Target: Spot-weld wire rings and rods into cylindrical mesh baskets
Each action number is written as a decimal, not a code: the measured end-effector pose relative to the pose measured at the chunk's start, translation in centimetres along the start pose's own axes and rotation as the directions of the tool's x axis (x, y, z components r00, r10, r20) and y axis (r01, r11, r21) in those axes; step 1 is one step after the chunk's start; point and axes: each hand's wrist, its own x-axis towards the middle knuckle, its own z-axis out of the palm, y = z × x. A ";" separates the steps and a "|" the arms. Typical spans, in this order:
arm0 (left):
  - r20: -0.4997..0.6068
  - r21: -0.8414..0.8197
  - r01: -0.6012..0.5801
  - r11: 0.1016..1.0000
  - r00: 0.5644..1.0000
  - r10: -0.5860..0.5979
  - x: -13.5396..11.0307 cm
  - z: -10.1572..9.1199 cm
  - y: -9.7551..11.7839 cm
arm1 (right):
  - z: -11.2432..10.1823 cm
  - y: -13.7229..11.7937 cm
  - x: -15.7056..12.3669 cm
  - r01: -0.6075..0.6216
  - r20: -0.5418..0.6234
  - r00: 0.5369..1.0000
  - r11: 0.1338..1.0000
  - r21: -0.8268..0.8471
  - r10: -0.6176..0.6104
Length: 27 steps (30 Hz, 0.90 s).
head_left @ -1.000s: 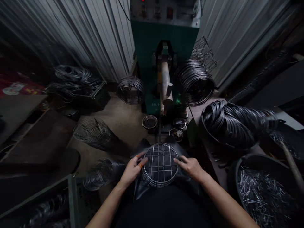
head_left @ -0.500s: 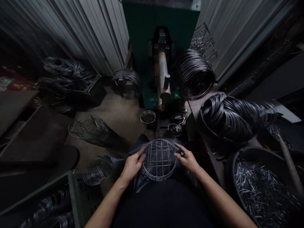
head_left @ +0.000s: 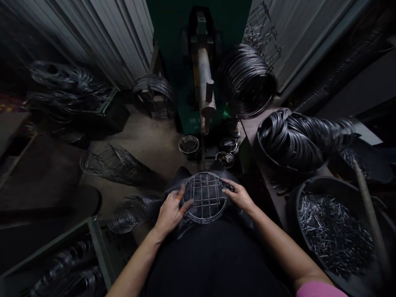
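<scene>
Over my lap lies a round wire grate (head_left: 205, 202), a ring with crossed wires inside; several rings seem stacked under it. My left hand (head_left: 172, 209) grips its left rim, thumb on top and fingers around the outer side. At the right rim, my right hand (head_left: 239, 195) pinches the ring between thumb and index finger. In front of the grate stands a green machine with a pale cylindrical arm (head_left: 204, 78), its tip pointing down towards me. Dark cloth covers my lap beneath the wires.
Wire coils (head_left: 247, 80) hang right of the machine arm, with a smaller coil (head_left: 154, 97) to its left. On the right, a basin (head_left: 335, 233) holds many short metal pieces, behind it a tub of wire rings (head_left: 287, 142). Wire bundles (head_left: 113, 165) and a green crate (head_left: 95, 247) stand left.
The whole view has shifted, so the machine and coils sit higher and further left. Both hands still hold the grate, and a pink sleeve now shows on the right arm.
</scene>
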 end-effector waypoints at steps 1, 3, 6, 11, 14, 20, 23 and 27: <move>0.034 0.034 -0.015 0.999 0.999 0.014 -0.1 -0.2 0.0 | 0.0 0.0 0.1 0.008 0.008 1.000 1.000 -0.018 -0.007; 0.073 0.087 -0.018 0.996 0.997 0.012 -0.2 -0.3 0.2 | -0.1 0.0 0.4 0.019 0.013 1.000 0.998 -0.059 -0.019; 0.080 0.097 0.005 0.995 0.997 -0.013 -0.4 -0.2 0.3 | -0.2 -0.4 0.8 0.026 0.038 0.999 0.994 -0.103 -0.022; 0.070 -0.274 0.039 0.961 0.997 -0.021 -0.8 -0.1 -0.2 | -0.2 -1.1 0.7 0.015 0.020 1.000 0.997 -0.070 -0.013; 0.021 -0.589 0.181 0.787 0.978 -0.209 -0.6 0.2 0.2 | 0.2 -0.8 0.4 0.024 -0.022 0.999 0.999 -0.030 -0.025; 0.067 -0.840 0.293 0.457 0.892 -0.448 0.6 1.2 2.0 | 1.2 0.1 -0.1 0.033 -0.115 0.993 0.999 -0.015 -0.035; -0.002 -0.797 0.272 0.538 0.891 -0.454 0.5 1.7 1.8 | 1.5 0.7 -0.1 0.051 -0.165 0.985 0.998 0.035 -0.044; -0.047 -0.725 0.235 0.648 0.921 -0.386 0.3 1.9 0.9 | 2.1 1.5 0.2 0.019 -0.186 0.982 0.971 0.237 0.027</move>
